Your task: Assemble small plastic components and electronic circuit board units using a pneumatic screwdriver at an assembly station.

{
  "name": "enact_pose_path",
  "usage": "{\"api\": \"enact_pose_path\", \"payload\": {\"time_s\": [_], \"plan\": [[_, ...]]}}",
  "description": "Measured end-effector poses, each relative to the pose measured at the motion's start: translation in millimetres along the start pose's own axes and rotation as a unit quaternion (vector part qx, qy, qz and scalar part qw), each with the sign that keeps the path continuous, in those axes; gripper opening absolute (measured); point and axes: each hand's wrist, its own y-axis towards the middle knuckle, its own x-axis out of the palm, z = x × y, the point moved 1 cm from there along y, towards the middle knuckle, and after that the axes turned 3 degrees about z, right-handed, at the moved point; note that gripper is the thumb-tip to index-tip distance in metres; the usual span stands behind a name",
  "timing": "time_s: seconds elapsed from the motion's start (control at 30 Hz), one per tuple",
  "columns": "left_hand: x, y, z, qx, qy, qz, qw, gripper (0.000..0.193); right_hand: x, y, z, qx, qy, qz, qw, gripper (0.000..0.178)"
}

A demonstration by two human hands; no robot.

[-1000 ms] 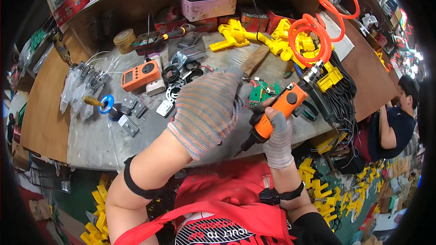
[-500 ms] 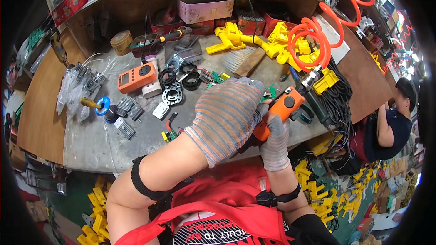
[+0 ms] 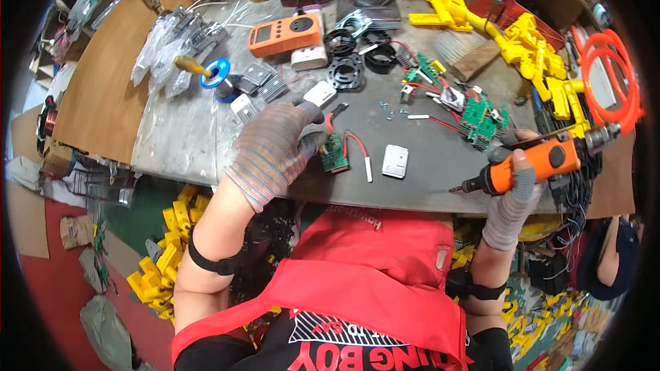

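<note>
My right hand (image 3: 512, 196), in a striped knit glove, is wrapped round an orange air screwdriver (image 3: 529, 167) at the table's right front. Its bit points left, and a red coiled hose (image 3: 605, 72) joins its rear end. My gloved left hand (image 3: 271, 148) reaches over the table with thumb and fingers apart. Right by its thumb lies a small green circuit board (image 3: 335, 156) with red leads; whether they touch I cannot tell. A pale flat plate (image 3: 320, 93) lies just beyond the fingertips. To the right is a white square part (image 3: 394, 161).
Finned metal heat sinks (image 3: 265, 81), an orange meter (image 3: 284, 33) and a blue solder spool (image 3: 217, 77) lie at the left. Black rings (image 3: 379, 57), small screws (image 3: 390, 111) and green boards (image 3: 481, 120) lie mid-table. Yellow housings (image 3: 533, 45) and a brush (image 3: 474, 60) are farther right.
My hands have moved apart: the left went left toward the small board, the right carried the screwdriver right. The view has shifted, and the white square part now shows on the table.
</note>
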Motion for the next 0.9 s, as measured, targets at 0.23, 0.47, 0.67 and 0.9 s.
{"api": "enact_pose_path", "payload": {"time_s": [0.23,0.47,0.67,0.9], "plan": [[25,-31,-8,-0.007,-0.031,0.036,0.999,0.064,10,-8,-7,0.032,0.006,-0.052,0.998,0.056],[37,-27,-7,-0.010,-0.034,-0.003,0.999,0.075,-9,-5,7,0.066,-0.007,-0.069,0.995,0.068],[33,-24,-5,-0.029,-0.075,-0.002,0.997,0.068,-13,-4,12,0.061,-0.023,-0.044,0.997,0.069],[33,14,-14,-0.071,-0.056,0.010,0.996,0.035,-8,-4,7,0.044,-0.035,-0.043,0.998,0.060]]}}
